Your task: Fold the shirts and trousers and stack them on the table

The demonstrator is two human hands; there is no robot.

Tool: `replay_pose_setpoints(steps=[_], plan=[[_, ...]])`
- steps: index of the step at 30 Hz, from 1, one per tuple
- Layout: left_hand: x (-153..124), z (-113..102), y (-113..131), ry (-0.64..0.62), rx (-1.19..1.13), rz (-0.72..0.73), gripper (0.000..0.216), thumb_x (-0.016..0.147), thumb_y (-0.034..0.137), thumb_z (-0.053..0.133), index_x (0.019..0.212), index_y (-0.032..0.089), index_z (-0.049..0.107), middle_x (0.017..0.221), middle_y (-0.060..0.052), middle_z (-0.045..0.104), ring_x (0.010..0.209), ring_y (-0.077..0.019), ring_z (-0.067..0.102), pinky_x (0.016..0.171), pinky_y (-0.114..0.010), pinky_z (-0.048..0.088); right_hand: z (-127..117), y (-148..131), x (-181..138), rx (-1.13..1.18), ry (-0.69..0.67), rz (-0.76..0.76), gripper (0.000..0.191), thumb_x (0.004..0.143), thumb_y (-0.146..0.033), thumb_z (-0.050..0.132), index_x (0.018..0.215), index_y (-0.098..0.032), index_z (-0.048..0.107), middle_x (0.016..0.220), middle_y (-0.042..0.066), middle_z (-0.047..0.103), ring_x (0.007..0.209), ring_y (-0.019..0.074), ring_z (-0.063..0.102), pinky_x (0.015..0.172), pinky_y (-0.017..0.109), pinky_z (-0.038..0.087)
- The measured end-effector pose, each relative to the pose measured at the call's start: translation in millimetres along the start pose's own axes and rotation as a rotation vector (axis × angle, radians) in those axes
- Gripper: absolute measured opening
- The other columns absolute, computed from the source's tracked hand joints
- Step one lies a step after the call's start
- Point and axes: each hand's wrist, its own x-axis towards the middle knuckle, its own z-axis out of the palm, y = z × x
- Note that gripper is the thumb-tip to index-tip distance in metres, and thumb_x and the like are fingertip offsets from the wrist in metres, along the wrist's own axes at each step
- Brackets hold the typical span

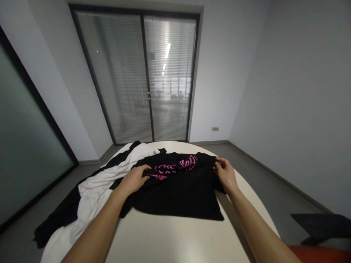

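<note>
The step in hand, as I judge it, is the arranging of a black shirt (178, 201) by its two sides. It lies on the round desk (164, 237), in front of the person, between the two hands. The right hand (226, 175) pinches the cloth at the right upper edge, between thumb and fingers. The left hand (136, 178) rests on the left part, with thumb and fingertips a little apart; whether cloth is caught between them, I cannot tell. The next move seems to call for a sure hold on both sides and an even, gentle pull, because the fabric is soft and wrinkles easily.

The shirt looks thin and matte. Pink lettering (188, 163) crosses its upper part, where creases break the words; "Self" is readable. The nearer part is plain and rather flat. At the left, a white garment (91, 190) and other black clothing (64, 208) lie in a loose heap.
</note>
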Motion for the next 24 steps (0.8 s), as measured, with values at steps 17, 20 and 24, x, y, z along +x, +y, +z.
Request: replay_pose_setpoints(steps=[17,20,24], plan=[[-3,-3,27,0.237,0.274,-0.033,0.014,0.085,0.016,0.061,0.096,0.022,0.053,0.092,-0.002,0.063,0.091,-0.0240,0.064,0.076,-0.033,0.047,37,-56,-80,-0.529,-1.151,-0.619,0.024,0.074,-0.038,0.081,0.095,-0.026,0.077,0.100,0.002,0.070,0.101,0.0208,0.060,0.088,0.030,0.046],[-3,2,25,0.171,0.209,0.058,0.025,0.083,0.013,0.061,0.105,0.022,0.055,0.113,-0.006,0.063,0.105,-0.0251,0.063,0.088,-0.036,0.049,40,-43,-79,-0.573,-1.180,-0.578,0.023,0.076,-0.040,0.081,0.096,-0.028,0.078,0.101,0.002,0.070,0.100,0.0205,0.060,0.087,0.029,0.047],[-1,11,20,0.105,0.124,0.147,0.045,0.076,-0.002,0.051,0.113,0.022,0.061,0.143,-0.009,0.050,0.127,-0.0236,0.055,0.106,-0.036,0.044,38,-41,-74,-0.594,-1.158,-0.543,0.007,0.082,-0.023,0.071,0.085,-0.025,0.078,0.091,0.000,0.071,0.094,0.0179,0.062,0.086,0.027,0.045]])
